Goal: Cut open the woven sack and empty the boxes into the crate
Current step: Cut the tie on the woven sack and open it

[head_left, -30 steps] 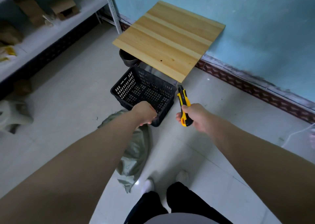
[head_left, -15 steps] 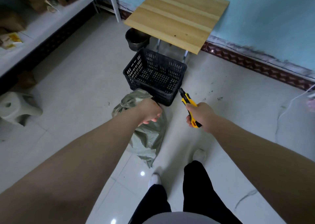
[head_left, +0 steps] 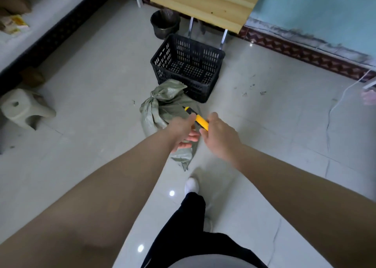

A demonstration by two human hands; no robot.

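A grey-green woven sack [head_left: 162, 108], tied shut at its neck, lies on the tiled floor just in front of the empty black plastic crate [head_left: 160, 58]. Above the sack's near half, my right hand [head_left: 219, 133] grips the rear of a yellow and black utility knife [head_left: 201, 122], whose tip points away toward the crate. My left hand [head_left: 181, 129] has its thumb and fingers closed around the knife's middle and no longer touches the sack. No blade is visible. The boxes are hidden inside the sack.
A wooden-topped table [head_left: 207, 0] stands behind the crate, with a dark bucket [head_left: 164, 23] beside it. A pale plastic stool [head_left: 22, 108] and a low shelf [head_left: 40, 23] are at the left. A white cable [head_left: 335, 104] trails on the right. My feet [head_left: 191, 184] stand below the sack.
My left hand has let go of the sack, which now lies on the floor, and has come onto the knife. The camera has tilted down and back.
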